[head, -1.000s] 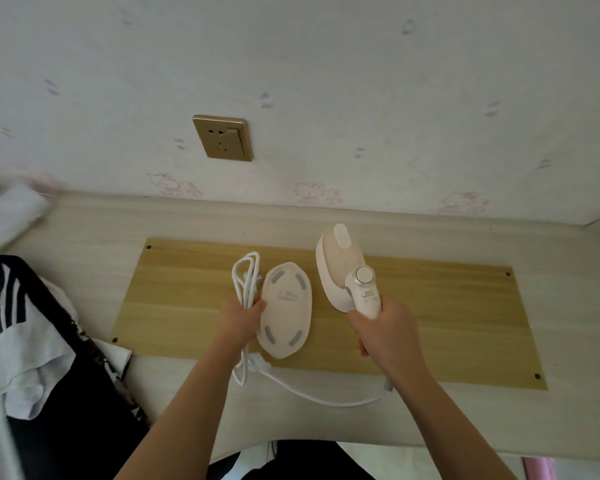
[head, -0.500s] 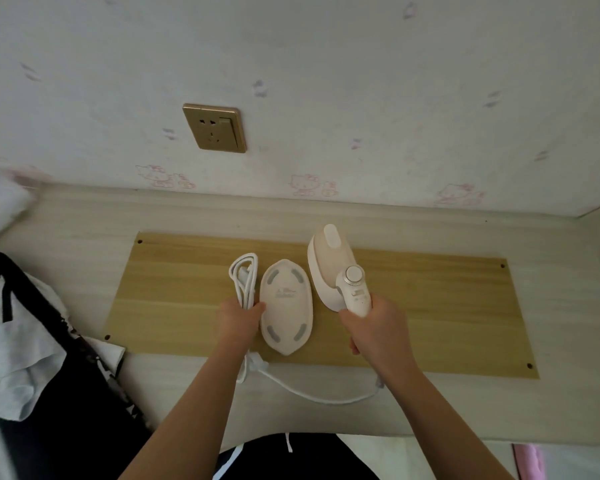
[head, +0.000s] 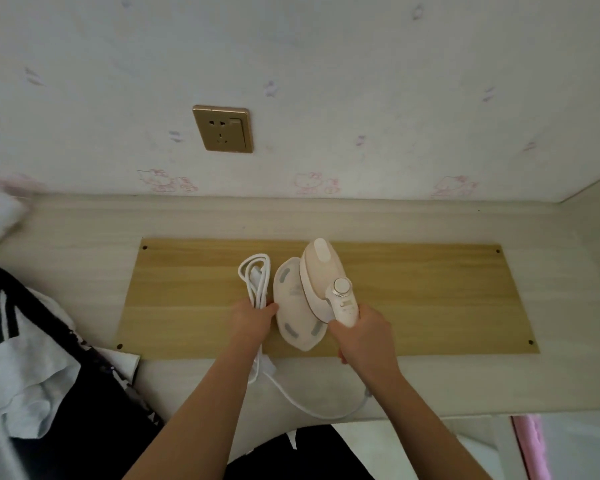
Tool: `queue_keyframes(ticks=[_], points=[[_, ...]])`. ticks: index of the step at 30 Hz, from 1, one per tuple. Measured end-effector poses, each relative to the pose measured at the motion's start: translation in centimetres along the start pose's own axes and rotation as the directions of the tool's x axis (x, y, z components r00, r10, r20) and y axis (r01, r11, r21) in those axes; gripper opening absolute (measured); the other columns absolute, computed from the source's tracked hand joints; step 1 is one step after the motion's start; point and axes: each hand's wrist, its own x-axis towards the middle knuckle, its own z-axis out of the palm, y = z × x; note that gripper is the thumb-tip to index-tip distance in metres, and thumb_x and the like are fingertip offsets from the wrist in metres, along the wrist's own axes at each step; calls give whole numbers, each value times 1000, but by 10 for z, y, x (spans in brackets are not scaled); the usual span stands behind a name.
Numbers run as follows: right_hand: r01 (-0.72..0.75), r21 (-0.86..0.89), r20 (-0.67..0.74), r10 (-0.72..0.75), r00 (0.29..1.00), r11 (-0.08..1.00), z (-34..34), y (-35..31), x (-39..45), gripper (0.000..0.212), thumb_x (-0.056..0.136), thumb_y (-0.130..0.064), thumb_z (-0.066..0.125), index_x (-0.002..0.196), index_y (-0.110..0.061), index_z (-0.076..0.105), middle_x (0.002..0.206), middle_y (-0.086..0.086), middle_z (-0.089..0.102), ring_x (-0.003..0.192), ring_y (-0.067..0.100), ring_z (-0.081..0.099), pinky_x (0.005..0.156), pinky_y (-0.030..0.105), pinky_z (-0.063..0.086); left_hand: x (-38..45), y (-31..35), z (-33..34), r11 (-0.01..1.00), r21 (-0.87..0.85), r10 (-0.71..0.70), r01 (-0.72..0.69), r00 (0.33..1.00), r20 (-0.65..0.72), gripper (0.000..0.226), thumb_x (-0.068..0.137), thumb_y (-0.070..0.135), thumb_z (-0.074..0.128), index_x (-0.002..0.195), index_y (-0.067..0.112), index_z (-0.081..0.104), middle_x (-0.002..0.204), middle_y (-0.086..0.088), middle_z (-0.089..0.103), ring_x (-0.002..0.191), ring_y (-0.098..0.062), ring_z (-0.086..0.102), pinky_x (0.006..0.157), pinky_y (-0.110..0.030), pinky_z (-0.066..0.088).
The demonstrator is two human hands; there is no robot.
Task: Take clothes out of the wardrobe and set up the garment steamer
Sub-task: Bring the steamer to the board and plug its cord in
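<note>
Both hands hold parts of the garment steamer over the bench.

Left hand has its grip clamped round the coiled white power cord, whose loops lie on the yellow wood panel set into the bench; the cord runs on past the front edge and curves right to the steamer's handle. Just right of the cord lies the oval white base pad, flat on the panel near its middle. Right hand has its grip clamped on the handle of the garment steamer, which overlaps the pad's right side. Black-and-white clothes are heaped at the bench's left front corner. A brass wall socket sits on the wall behind.
</note>
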Motion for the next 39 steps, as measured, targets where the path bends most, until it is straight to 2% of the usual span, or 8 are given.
queue_keyframes(ticks=[3,10,14,20,23,25,34,39], points=[[-28,7,-13,28,1000,1000,16,3,-4,14,71,-21,64,76,-10,57,69,10,65,57,28,67,45,34,53,3,2,-2,1000,-1,-12,12,1000,17,21,81,28,73,74,16,57,68,-4,57,62,-20,55,63,-32,45],[-44,11,-35,44,998,999,47,14,-18,16,69,-28,63,77,-18,54,70,2,63,63,22,67,55,40,58,8,1,-6,999,-35,16,-13,997,73,21,80,21,74,68,17,58,63,-5,55,57,-20,52,64,-33,46],[-65,19,-56,66,996,998,61,20,-23,18,69,-32,61,78,-19,53,69,2,63,62,22,66,58,42,57,8,2,-6,999,-41,37,-33,996,82,28,81,16,73,61,19,53,55,-4,51,48,-18,48,53,-27,41],[-88,19,-69,89,994,996,72,21,-22,24,66,-37,57,79,-18,52,71,2,62,64,23,66,58,41,57,13,0,-7,997,-67,49,-42,993,110,18,80,14,74,67,14,61,58,-5,52,49,-19,46,51,-28,41],[-91,6,-78,91,993,996,74,20,-22,23,67,-37,57,80,-18,52,70,2,62,63,22,65,58,39,56,18,-1,-7,997,-60,52,-45,991,120,7,80,14,74,80,9,69,62,-7,55,50,-20,47,50,-28,42],[-94,1,-85,94,992,996,75,19,-20,25,65,-38,56,80,-18,52,70,2,63,64,22,65,59,40,56,21,-1,-7,998,-56,48,-41,991,126,11,80,15,74,87,7,70,64,-8,56,49,-20,46,49,-27,42],[-112,-11,-46,112,993,994,74,16,-16,27,63,-40,55,81,-20,50,73,3,63,63,24,66,58,44,58,22,1,-10,996,-67,63,-56,992,105,15,84,21,70,90,7,68,66,-6,55,54,-18,48,53,-29,42],[-124,-108,73,132,989,986,64,11,-13,33,75,-47,57,91,-20,49,82,3,65,64,21,69,64,43,59,17,11,-44,992,-80,111,-103,987,112,19,89,27,63,79,13,71,62,-5,52,52,-16,42,50,-26,37]])
